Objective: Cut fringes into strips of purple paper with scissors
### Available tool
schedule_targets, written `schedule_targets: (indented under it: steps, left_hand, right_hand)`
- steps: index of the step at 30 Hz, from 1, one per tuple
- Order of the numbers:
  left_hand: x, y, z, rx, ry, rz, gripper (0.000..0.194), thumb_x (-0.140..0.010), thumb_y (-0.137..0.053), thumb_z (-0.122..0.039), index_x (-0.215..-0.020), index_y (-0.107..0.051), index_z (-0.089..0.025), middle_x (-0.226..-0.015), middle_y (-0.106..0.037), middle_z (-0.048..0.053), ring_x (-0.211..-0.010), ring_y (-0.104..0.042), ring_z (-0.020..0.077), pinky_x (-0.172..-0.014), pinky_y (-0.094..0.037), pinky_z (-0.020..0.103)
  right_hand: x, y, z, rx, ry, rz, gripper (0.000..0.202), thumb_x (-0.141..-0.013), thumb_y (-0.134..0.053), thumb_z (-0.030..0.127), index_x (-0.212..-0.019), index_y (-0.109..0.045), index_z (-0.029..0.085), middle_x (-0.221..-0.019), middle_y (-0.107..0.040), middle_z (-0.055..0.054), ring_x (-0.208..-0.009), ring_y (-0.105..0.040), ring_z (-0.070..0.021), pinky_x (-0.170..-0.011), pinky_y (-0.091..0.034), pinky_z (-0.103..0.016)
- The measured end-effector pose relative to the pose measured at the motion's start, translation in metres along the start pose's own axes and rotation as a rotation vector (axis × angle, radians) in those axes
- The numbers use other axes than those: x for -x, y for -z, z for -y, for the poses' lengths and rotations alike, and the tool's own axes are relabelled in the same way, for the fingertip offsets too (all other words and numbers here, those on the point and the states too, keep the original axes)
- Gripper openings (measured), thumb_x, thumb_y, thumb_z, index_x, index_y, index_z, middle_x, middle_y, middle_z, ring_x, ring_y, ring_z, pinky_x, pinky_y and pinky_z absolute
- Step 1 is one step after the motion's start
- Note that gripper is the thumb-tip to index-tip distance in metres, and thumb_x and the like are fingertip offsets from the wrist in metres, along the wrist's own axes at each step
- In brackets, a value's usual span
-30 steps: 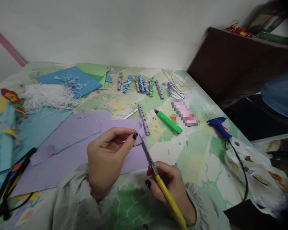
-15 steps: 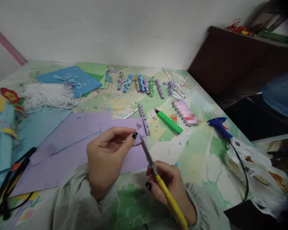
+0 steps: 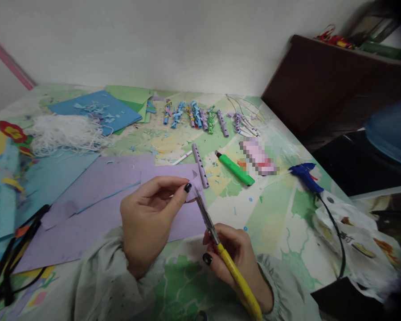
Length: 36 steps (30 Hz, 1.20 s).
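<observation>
My left hand [image 3: 149, 218] is closed in a pinch, thumb against fingertips, on a small piece of purple paper [image 3: 194, 194] that blends into the purple sheets behind it. Yellow-handled scissors [image 3: 235, 272] are held in my right hand [image 3: 242, 254], their blades pointing up and left. The blade tips are right beside the pinched paper; whether they touch it I cannot tell. Just beyond the fingertips lies a purple paper tube [image 3: 200, 166] with dark spots. Purple sheets [image 3: 113, 232] lie under and left of my left hand.
A green utility knife [image 3: 235, 169] and a blue glue gun [image 3: 304, 174] lie to the right. Several decorated paper rolls [image 3: 195, 116] stretch along the back. At left are white string [image 3: 68, 133], a blue sheet [image 3: 120, 109] and a black strap-like item [image 3: 23, 240]. Plastic bags [image 3: 357, 245] lie at right.
The scissor tips have shifted very slightly beside the pinched paper. Both hands stay in nearly the same place, and the things on the table have not moved.
</observation>
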State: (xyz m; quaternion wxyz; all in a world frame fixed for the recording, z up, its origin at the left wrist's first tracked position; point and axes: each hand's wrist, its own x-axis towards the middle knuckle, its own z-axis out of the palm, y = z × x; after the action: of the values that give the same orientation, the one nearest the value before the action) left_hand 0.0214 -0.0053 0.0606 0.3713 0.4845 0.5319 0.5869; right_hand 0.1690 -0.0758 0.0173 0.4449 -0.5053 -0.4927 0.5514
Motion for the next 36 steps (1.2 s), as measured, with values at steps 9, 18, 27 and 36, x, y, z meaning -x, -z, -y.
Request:
schedule_targets:
  steps: [9,18,27,36]
  left_hand:
    - [-0.0001,-0.0007,-0.0011,-0.005,-0.018,0.003,0.014,-0.073,-0.073,-0.01,-0.075,-0.074,-0.024,-0.071,-0.074,-0.005,-0.063,-0.07,0.0099,-0.061,-0.059,0.014]
    - [-0.0001,-0.0014,0.0,-0.009,-0.014,-0.001,0.015,-0.073,-0.073,-0.01,-0.075,-0.074,-0.024,-0.07,-0.073,-0.004,-0.063,-0.07,0.0124,-0.06,-0.061,0.019]
    - [0.0006,-0.0013,0.0022,0.003,-0.018,-0.008,0.013,-0.073,-0.073,-0.011,-0.076,-0.074,-0.024,-0.071,-0.074,-0.005,-0.064,-0.07,0.0117,-0.061,-0.06,0.017]
    - [0.0008,-0.0011,0.0025,-0.041,-0.026,-0.02,0.011,-0.073,-0.073,-0.013,-0.076,-0.074,-0.024,-0.071,-0.074,-0.003,-0.063,-0.071,0.0148,-0.06,-0.062,0.023]
  right_hand:
    - [-0.0018,-0.0008,0.0024,0.007,-0.003,0.005,0.012,-0.065,-0.062,0.022,-0.075,-0.058,0.016,-0.057,-0.045,0.004,-0.046,-0.037,-0.0087,-0.041,-0.029,-0.019]
    - [-0.0021,-0.0016,0.0036,0.017,0.003,0.001,0.011,-0.065,-0.062,0.022,-0.074,-0.058,0.017,-0.056,-0.046,0.004,-0.046,-0.037,-0.0087,-0.04,-0.03,-0.019]
    - [-0.0027,-0.0019,0.0016,0.045,0.01,-0.02,0.008,-0.063,-0.059,0.02,-0.07,-0.057,0.017,-0.054,-0.043,0.005,-0.044,-0.034,-0.008,-0.04,-0.029,-0.019]
    - [-0.0028,-0.0028,-0.0004,0.056,0.02,-0.036,0.007,-0.064,-0.059,0.02,-0.07,-0.056,0.019,-0.053,-0.042,0.005,-0.044,-0.036,-0.0084,-0.038,-0.029,-0.019]
